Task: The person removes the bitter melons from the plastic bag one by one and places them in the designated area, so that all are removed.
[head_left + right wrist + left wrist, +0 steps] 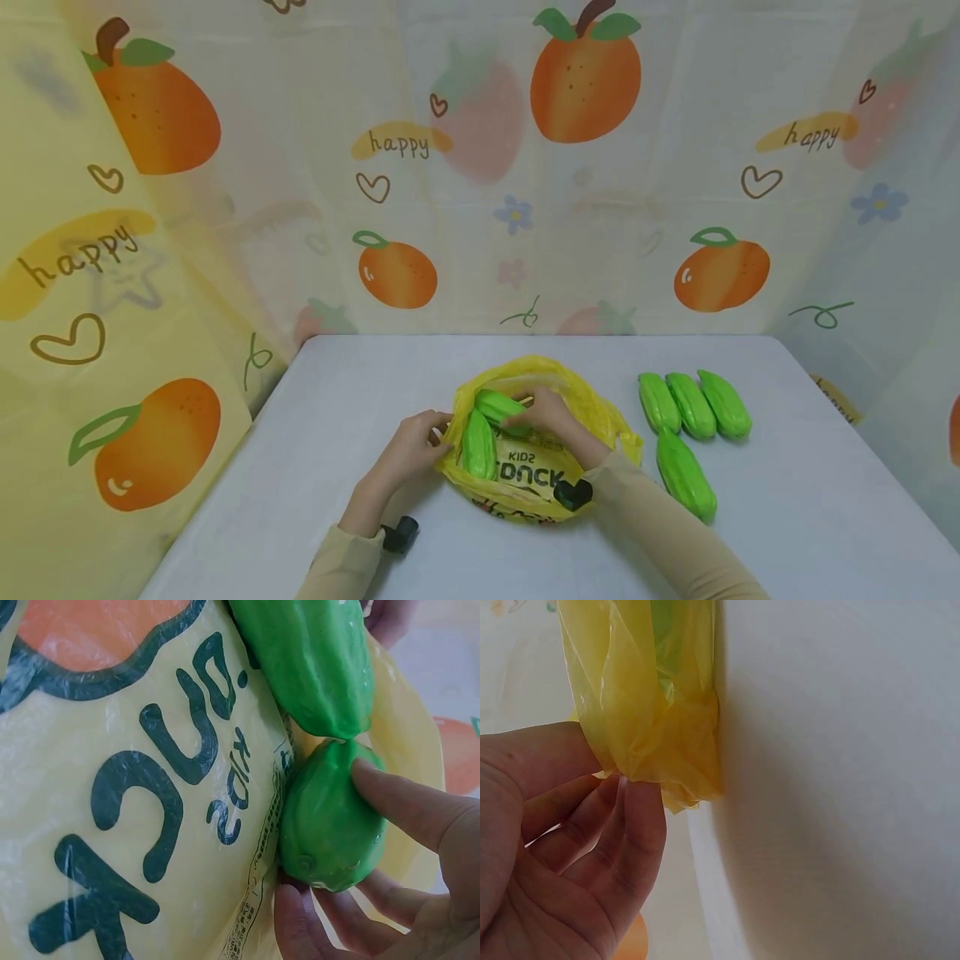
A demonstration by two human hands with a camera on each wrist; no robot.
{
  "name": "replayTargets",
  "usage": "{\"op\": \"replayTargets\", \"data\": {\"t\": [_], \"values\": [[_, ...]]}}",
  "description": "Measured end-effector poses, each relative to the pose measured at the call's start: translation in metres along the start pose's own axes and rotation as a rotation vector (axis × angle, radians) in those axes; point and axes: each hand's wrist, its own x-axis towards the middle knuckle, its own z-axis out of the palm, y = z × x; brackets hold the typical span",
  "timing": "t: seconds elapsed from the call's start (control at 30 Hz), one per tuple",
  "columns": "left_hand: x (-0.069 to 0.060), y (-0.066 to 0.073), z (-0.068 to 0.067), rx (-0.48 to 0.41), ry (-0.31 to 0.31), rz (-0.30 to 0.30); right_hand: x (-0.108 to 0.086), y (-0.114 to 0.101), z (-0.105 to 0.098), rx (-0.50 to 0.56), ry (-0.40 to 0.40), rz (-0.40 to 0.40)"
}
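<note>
Green ridged fruit [328, 823], pinched in right hand [553, 414], inside yellow bag [525, 468] (printed).

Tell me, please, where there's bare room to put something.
The table is bare between its left edge and the left hand, and front-right, between the right sleeve and right edge. Crowded: around the right hand in the yellow plastic bag, and among the table's four green fruits.
</note>
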Motion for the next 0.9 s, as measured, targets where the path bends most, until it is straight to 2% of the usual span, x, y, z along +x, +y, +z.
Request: {"op": "replayTargets", "data": {"t": [0.5,0.73,0.9], "values": [[0.000,-0.001,0.001,0.004,0.008,0.017,-0.003,0.000,-0.006,0.004,-0.031,0.054],[-0.001,0.000,0.001,-0.002,0.008,0.020,-0.012,-0.003,-0.018,0.046,-0.045,0.095],[-0.002,0.001,-0.001,-0.009,0.005,0.005,-0.021,-0.004,-0.030,0.053,-0.074,0.089]]}}
